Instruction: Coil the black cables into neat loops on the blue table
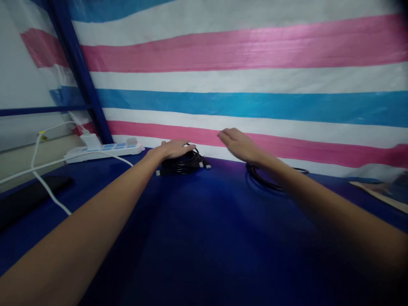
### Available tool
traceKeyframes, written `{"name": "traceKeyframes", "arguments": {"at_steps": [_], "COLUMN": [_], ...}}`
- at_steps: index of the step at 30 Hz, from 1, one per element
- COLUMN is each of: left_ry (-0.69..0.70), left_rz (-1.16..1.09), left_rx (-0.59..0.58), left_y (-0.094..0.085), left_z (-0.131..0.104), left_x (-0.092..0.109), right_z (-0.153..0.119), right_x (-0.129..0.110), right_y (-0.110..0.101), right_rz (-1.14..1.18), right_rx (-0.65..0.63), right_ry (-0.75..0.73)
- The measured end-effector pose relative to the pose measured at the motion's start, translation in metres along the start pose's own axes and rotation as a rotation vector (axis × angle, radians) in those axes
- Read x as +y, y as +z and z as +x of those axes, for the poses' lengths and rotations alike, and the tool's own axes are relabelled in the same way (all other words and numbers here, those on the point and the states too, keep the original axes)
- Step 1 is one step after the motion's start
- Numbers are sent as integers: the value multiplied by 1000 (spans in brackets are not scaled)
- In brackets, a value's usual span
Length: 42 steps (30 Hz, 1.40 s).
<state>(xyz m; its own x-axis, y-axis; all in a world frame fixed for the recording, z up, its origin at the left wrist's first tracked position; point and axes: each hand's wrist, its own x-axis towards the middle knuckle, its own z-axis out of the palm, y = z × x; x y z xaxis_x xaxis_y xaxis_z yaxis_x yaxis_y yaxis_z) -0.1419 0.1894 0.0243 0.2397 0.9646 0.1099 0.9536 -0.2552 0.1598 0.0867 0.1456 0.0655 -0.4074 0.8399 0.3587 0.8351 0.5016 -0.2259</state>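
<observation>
My left hand (176, 148) lies on top of a bundle of black cables (182, 166) at the back of the blue surface. Its palm faces down and its thumb points right; the other fingers are partly hidden. Light-coloured connector ends (207, 165) stick out beside the bundle. Raised a little above the surface, my right hand (239, 143) has its fingers stretched out and nothing in it. Below and behind its wrist is a second black cable coil (266, 183), partly covered by the forearm.
A white power strip (119, 150) with a plugged-in white adapter (91, 140) sits at the left, trailing white cables (44, 187). A dark flat object (35, 197) lies nearby. Behind stands a striped sheet (242, 80). A tan flat edge (379, 196) shows at right.
</observation>
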Motion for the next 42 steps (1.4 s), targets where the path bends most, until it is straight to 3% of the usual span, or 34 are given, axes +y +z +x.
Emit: {"name": "traceKeyframes", "arguments": {"at_steps": [2, 5, 9, 12, 15, 19, 22, 26, 29, 33, 35, 36, 38, 40, 42], "left_ry": [-13, -43, -62, -67, -59, -33, -20, 6, 109, 199, 189, 181, 179, 196, 200], "left_rz": [9, 29, 5, 7, 11, 21, 9, -87, -173, -207, -182, -172, -173, -205, -257], "left_rx": [-79, -153, -173, -154, -95, 39, 203, 386, 310, 46, -19, -33, -36, -14, 40], "left_y": [6, 19, 32, 39, 44, 37, 15, -20, -23, 6, 18, 22, 22, 17, 12], "left_z": [1, 3, 7, 11, 12, 9, 5, -13, -40, -87, -107, -114, -124, -125, -120], "left_x": [12, 28, 31, 25, 22, 30, 44, 78, 113, 164, 182, 188, 192, 186, 176], "right_z": [-26, -67, -114, -137, -148, -151, -154, -168, -183, -211, -226, -231, -234, -226, -209], "right_x": [33, 83, 129, 142, 139, 123, 112, 97, 71, 13, -10, -16, -15, 2, 26], "right_y": [-19, -29, -17, 0, 12, 9, -2, -13, -17, -26, -36, -42, -51, -56, -54], "right_rz": [39, 3, -61, -108, -188, -405, -449, -317, -249, -222, -206, -189, -142, -105, -107], "right_rx": [109, 145, 84, -28, -85, -46, -105, -140, -121, -157, -177, -170, -123, -53, -96], "right_ry": [100, 142, 156, 151, 93, 36, -102, -228, -272, -384, -442, -438, -294, 42, 143]}}
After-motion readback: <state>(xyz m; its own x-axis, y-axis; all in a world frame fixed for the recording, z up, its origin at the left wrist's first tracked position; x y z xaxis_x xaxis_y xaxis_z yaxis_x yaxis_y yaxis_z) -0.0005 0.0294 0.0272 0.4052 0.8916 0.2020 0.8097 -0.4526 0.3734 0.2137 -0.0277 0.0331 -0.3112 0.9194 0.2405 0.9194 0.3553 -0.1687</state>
